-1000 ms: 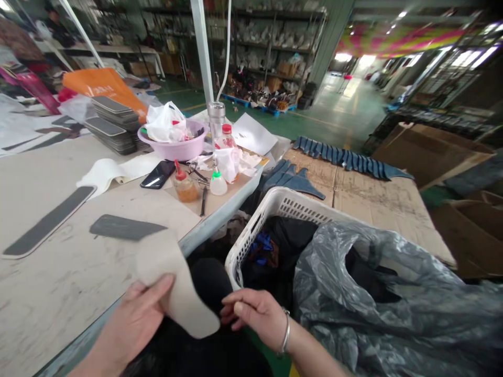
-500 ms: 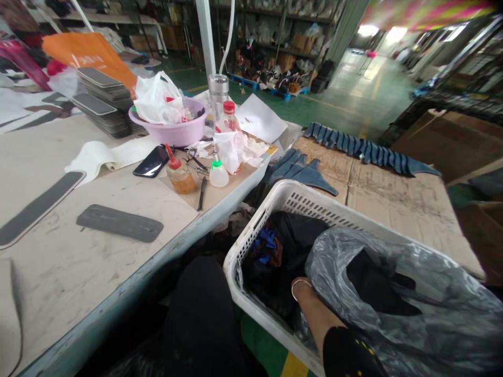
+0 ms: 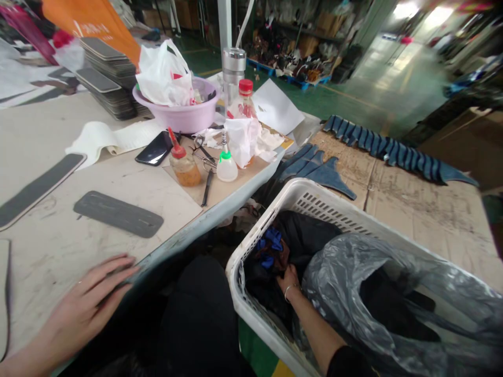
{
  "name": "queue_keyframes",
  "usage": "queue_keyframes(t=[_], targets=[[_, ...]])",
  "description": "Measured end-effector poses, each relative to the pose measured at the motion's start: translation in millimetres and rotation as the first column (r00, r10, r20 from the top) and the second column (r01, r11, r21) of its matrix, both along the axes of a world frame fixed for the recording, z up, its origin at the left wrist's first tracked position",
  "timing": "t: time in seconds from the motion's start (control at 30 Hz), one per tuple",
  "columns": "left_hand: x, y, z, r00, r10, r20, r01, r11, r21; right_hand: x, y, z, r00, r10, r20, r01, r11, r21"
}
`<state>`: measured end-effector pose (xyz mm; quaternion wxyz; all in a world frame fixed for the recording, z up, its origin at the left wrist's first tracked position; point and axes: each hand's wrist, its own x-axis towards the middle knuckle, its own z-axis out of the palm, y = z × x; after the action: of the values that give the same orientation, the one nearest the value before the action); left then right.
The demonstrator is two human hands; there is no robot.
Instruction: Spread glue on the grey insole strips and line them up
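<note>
My left hand (image 3: 92,298) rests at the table's near edge with its fingers stretched out and nothing in it. Ahead of it on the tabletop lies a dark grey, round-ended strip (image 3: 118,213). My right hand (image 3: 290,280), with a bracelet at the wrist, reaches down into a white plastic basket (image 3: 247,262). Its fingers are curled in among black material (image 3: 304,228), right beside a bundle of brown and blue cloth (image 3: 275,248); what they grip is hidden. A grey plastic bag (image 3: 334,272) with black pieces inside fills the basket's right side.
On the table stand a glue bottle with a red tip (image 3: 185,167), a green-necked bottle (image 3: 227,167), a phone (image 3: 155,148), a purple basin (image 3: 178,118) and stacked grey strips (image 3: 104,78). Blue pieces (image 3: 385,146) lie in a row on cardboard beyond the basket.
My left hand has come into view over the table edge. My right hand, earlier buried in the black material up to the bracelet, now shows its back and fingers. The view has shifted slightly.
</note>
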<state>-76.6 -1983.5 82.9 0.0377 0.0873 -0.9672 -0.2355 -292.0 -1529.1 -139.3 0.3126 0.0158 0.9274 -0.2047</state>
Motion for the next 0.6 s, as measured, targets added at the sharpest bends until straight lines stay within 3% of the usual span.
queue_keyframes(t=[0.13,0.23,0.37,0.53,0.6], targets=[[-46,6,-2.7,0.995,-0.097,-0.016,0.096,0.993,-0.067,-2,-4,1.8,0.982,-0.179,0.056,0.185,0.972,-0.144],[-62,9,-2.4,0.995,-0.087,-0.052,0.082,0.993,-0.082,0,-3,14.5,0.945,-0.306,0.115,0.326,0.904,-0.276],[-62,13,0.1,0.996,-0.078,-0.035,0.075,0.993,-0.088,-14,-7,51.3,0.890,-0.419,0.183,0.454,0.766,-0.455],[-63,19,4.2,0.998,-0.069,-0.014,0.066,0.987,-0.143,-44,-10,110.3,0.878,-0.412,0.244,0.463,0.600,-0.653],[-63,18,2.5,0.997,-0.068,-0.031,0.064,0.991,-0.114,-48,-5,127.4,0.904,-0.385,0.188,0.402,0.608,-0.685]])
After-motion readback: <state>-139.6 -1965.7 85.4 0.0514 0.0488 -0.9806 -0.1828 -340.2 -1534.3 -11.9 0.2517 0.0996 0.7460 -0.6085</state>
